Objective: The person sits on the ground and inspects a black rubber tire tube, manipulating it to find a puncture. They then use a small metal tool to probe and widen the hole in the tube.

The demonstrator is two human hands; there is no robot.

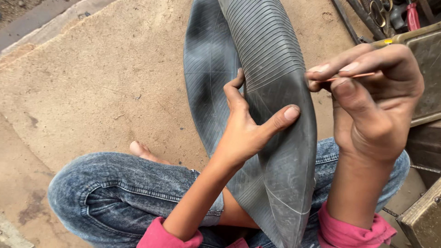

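Observation:
A black ribbed rubber inner tube (271, 55) stands across my lap, running from my jeans up toward the top of the view. My left hand (248, 121) grips its edge, thumb pressed on the smooth face and fingers curled behind the fold. My right hand (372, 98) hovers at the tube's right edge, pinching a thin orange stick-like tool (356, 76) between thumb and fingers, its tip close to the rubber. Pink sleeves show at both wrists.
I sit cross-legged in blue jeans (115, 193) on a sandy dirt floor (105, 78), a bare foot (140, 149) showing. Worn metal boxes (427, 69) stand at the right, with scissors and tools (390, 14) at the top right.

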